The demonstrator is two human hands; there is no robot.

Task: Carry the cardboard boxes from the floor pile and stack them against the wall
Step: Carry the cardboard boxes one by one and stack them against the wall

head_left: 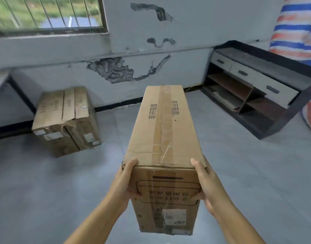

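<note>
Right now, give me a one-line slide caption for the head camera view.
Both hands, left hand and right hand, carry a long cardboard box toward stacked boxes by the wall.

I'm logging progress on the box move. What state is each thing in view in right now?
Long taped brown cardboard box: sealed, held off the floor, label end toward the camera.
Left hand: grip on the box's left near edge.
Right hand: grip on its right near edge.
Cardboard boxes by the wall: resting on the floor, top flap torn.
Dark shelf unit's white drawers: closed.
Barred window: cannot tell whether it is open.
</note>
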